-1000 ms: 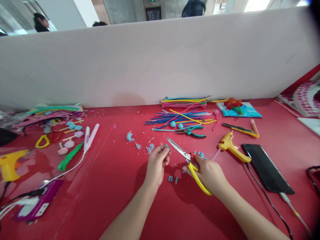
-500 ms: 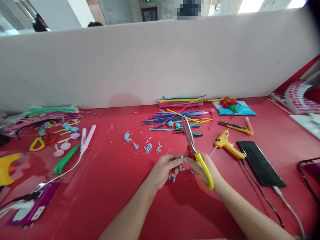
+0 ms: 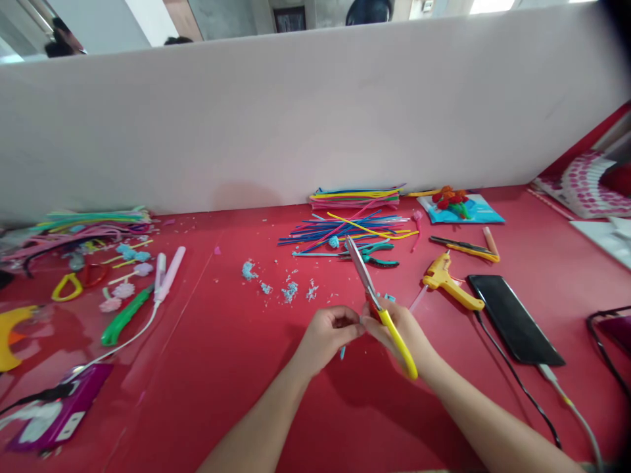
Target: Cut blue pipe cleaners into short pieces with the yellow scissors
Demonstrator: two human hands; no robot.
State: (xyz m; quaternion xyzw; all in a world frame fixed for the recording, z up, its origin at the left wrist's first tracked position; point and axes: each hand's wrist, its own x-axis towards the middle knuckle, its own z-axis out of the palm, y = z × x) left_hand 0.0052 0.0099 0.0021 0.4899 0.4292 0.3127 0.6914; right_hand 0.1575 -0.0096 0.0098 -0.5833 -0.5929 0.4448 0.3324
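Observation:
My right hand (image 3: pixel 397 332) is closed on a pair of scissors (image 3: pixel 363 270) with yellow and red handles, the blades pointing up and away. The fingertips of my left hand (image 3: pixel 328 336) are pinched together and meet those of my right. Between them is a short light-blue piece of pipe cleaner, almost wholly hidden by the fingers. Another short blue piece (image 3: pixel 342 353) lies on the table just under my left hand. Light-blue fluff clippings (image 3: pixel 290 292) lie in small heaps beyond my left hand. Behind the scissors is a small blue ball (image 3: pixel 334 242).
Loose pipe cleaners (image 3: pixel 320 231) and green-handled pliers (image 3: pixel 379 257) lie ahead. At right are a yellow glue gun (image 3: pixel 451 281), a phone (image 3: pixel 513 318) and cables. A pink hot tool (image 3: pixel 170 276), green cutter (image 3: pixel 127 315) and purple power strip (image 3: pixel 81 401) occupy the left.
The scissors have tilted further left in my right hand. The blue piece between my fingertips is now mostly covered. The view has shifted slightly.

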